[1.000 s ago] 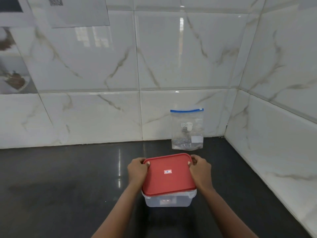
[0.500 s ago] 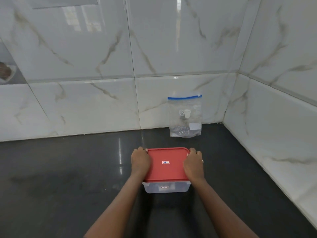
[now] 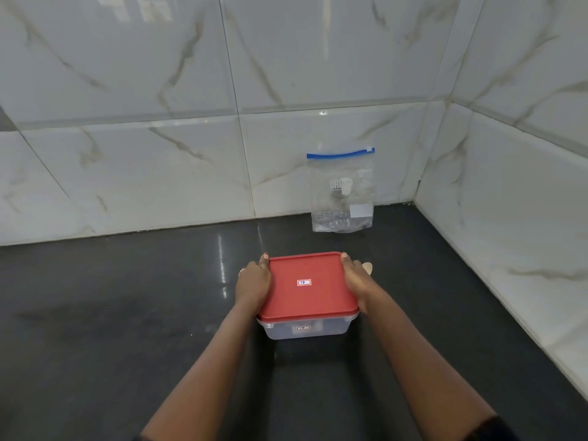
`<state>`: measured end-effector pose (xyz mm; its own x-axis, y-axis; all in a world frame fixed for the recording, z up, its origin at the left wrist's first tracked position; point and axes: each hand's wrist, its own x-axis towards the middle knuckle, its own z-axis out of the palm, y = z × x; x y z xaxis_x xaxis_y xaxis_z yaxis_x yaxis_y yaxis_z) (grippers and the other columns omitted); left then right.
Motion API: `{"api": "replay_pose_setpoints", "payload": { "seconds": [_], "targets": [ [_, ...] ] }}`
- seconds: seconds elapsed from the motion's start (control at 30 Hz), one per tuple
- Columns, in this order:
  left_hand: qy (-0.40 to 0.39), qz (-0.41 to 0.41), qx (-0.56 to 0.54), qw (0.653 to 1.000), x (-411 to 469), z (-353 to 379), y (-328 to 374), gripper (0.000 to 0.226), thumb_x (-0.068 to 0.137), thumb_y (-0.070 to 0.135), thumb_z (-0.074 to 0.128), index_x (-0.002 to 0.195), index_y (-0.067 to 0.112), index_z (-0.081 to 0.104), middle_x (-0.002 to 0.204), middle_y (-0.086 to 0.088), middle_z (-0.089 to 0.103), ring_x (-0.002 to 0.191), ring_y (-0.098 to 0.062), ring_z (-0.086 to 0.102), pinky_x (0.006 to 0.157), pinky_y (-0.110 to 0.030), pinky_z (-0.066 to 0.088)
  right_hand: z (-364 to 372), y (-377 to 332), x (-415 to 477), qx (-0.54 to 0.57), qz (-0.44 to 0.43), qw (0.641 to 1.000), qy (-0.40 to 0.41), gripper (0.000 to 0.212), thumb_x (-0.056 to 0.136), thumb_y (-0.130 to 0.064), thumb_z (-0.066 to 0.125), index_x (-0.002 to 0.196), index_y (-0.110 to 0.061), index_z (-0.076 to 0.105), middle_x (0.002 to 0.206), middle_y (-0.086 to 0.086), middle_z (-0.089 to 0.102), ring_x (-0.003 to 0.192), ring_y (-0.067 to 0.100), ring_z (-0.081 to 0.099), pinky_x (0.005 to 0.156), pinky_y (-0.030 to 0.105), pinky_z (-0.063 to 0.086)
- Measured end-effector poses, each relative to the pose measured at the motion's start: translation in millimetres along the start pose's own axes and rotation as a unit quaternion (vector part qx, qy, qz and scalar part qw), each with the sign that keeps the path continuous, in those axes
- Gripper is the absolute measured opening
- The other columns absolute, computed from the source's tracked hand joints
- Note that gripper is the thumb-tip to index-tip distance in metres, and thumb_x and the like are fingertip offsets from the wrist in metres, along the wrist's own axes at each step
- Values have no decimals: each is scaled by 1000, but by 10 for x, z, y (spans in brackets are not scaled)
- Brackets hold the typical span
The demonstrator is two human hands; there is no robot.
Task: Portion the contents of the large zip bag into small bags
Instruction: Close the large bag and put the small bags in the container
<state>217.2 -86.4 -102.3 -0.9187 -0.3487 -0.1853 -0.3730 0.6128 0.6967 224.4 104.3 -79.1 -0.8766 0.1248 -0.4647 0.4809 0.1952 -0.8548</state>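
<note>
The lid (image 3: 318, 297) is showing a solid red, with a small white sticker (image 3: 304, 282) at its middle carrying red and blue marks. The box (image 3: 280, 333) beneath it is looking cloudy and colourless. The zip bag (image 3: 342, 198) at the far wall is showing clear film, a blue strip (image 3: 337, 154) along its top, white lettering and a white patch (image 3: 361, 211) low on its right. The counter (image 3: 127, 313) is gleaming dark grey to black, with pale streaks of reflected light. The wall tiles (image 3: 127, 74) are showing white marble with grey-brown veins.
</note>
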Motion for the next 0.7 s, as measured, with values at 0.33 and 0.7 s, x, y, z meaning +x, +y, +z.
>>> {"api": "replay_pose_setpoints", "payload": {
  "seconds": [0.33, 0.7],
  "targets": [
    [-19, -27, -50, 998, 112, 19, -80, 57, 96, 51, 27, 117, 3, 50, 119, -16, 56, 106, -31, 53, 91, -39, 40, 0, -34, -3, 22, 0, 1000, 0, 52, 102, -41, 28, 138, -4, 36, 103, -1, 40, 73, 10, 45, 71, 32, 47],
    [31, -43, 15, 999, -90, -36, 10, 64, 95, 55, 23, 111, 3, 58, 116, -17, 59, 105, -35, 55, 85, -40, 41, -18, 188, -54, -154, -37, 983, 88, 52, 97, -52, 26, 124, -12, 47, 120, 11, 53, 104, 27, 53, 93, 41, 42]
  ]
}}
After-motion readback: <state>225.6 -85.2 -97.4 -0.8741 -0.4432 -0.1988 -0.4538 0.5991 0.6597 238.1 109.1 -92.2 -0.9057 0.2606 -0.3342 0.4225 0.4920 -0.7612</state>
